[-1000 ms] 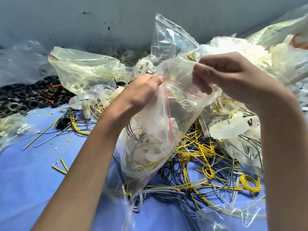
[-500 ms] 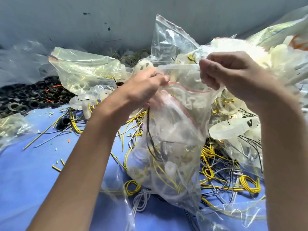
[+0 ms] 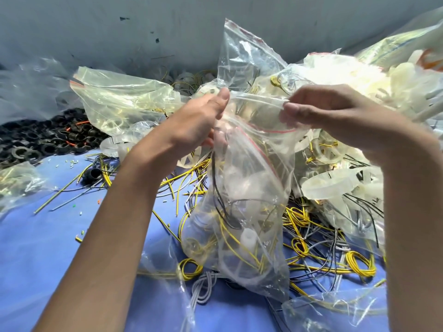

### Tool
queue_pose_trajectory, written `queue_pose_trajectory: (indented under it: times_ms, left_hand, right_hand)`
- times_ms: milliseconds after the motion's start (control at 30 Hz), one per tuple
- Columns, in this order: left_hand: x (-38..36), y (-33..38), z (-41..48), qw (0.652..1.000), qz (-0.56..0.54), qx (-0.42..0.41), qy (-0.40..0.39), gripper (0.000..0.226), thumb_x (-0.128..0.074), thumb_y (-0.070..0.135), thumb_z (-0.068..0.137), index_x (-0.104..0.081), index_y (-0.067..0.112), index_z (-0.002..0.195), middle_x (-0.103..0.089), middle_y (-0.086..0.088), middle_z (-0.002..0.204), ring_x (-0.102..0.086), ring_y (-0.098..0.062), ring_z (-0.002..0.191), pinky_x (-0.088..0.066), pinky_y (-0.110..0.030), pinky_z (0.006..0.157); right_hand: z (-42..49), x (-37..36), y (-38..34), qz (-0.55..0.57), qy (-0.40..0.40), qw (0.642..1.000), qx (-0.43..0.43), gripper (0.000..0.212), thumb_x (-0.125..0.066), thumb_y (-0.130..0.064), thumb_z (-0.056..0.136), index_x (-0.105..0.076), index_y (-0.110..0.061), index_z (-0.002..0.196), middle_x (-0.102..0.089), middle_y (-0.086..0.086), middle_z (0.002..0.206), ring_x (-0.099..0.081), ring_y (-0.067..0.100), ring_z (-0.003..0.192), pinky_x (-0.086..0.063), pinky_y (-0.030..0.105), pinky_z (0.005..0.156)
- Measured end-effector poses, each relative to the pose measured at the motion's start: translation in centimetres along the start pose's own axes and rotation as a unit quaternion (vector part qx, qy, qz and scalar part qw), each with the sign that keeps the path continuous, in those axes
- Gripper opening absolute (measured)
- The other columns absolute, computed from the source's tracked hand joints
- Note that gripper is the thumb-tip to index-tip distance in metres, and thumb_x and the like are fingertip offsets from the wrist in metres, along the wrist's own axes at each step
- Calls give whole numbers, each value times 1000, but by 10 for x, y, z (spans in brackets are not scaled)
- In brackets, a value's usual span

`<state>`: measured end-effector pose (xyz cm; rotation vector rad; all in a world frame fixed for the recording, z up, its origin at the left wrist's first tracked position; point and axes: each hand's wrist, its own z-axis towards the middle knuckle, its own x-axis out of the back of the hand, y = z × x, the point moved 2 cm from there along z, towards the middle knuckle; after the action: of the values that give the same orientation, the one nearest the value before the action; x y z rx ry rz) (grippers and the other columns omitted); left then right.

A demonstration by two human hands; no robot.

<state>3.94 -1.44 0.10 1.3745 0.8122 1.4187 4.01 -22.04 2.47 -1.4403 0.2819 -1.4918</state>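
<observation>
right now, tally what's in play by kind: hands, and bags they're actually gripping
hands: 2 (left hand, right hand)
clear zip bag, pinched at its rim by both: 1
total: 3

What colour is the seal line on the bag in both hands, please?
Red; the thin seal line crosses the clear bag, best in the head view.

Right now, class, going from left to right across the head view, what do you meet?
black rings → left hand → bag → right hand → white parts
</observation>
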Motion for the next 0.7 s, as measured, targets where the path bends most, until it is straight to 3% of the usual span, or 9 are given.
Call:
queue_pose_trajectory:
  times_ms: [133, 233, 300, 400, 600, 700]
  left_hand:
    - [1, 2, 1, 998, 44, -22, 38, 32, -37, 42, 100, -42, 19, 77, -52, -9, 81, -53, -16, 73, -44, -21, 60]
    - [3, 2, 0, 995, 59, -48, 60, 37, -45, 42, 98, -38, 21, 68, -51, -5, 70, -48, -16, 67, -39, -31, 67]
    - [6, 4, -1, 993, 54, -71, 77, 38, -52, 45, 93, -39, 22, 66, -47, -4, 67, -43, -15, 65, -36, -32, 67]
    - [10, 6, -2, 986, 50, -89, 129, 38, -61, 53, 78, -41, 23, 66, -42, 3, 63, -36, -12, 58, -31, -29, 59]
    - [13, 4, -1, 975, -17, -113, 188, 36, -74, 28, 81, -41, 23, 68, -37, 8, 62, -31, -3, 51, -29, -16, 49]
    - [18, 5, -3, 973, -47, -128, 187, 40, -76, 27, 79, -38, 23, 66, -33, 13, 57, -29, -1, 49, -28, -13, 48]
  right_hand:
    - [-1, 1, 11, -27, -19, 997, -63, 35, -59, -56, 70, -63, -23, 81, -60, 7, 81, -49, 17, 78, -32, 35, 72]
    - [-2, 4, 15, -20, -17, 997, -76, 42, -60, -57, 65, -59, -18, 80, -68, 15, 96, -62, 22, 90, -47, 42, 88]
    - [-2, 6, 15, -7, -9, 997, -72, 49, -61, -55, 65, -57, -9, 83, -68, 18, 103, -64, 24, 97, -49, 36, 91]
    - [-2, 10, 16, 25, 5, 997, -70, 53, -62, -50, 67, -56, -1, 86, -64, 13, 95, -63, 15, 88, -52, 28, 88]
    - [-3, 7, 8, 79, 27, 996, -12, 47, -61, -35, 73, -58, 9, 88, -70, 5, 76, -66, 12, 72, -57, 20, 72]
    - [-3, 11, 6, 85, 53, 995, 25, 29, -62, -33, 75, -60, -4, 78, -68, -5, 65, -63, 6, 64, -54, 18, 69]
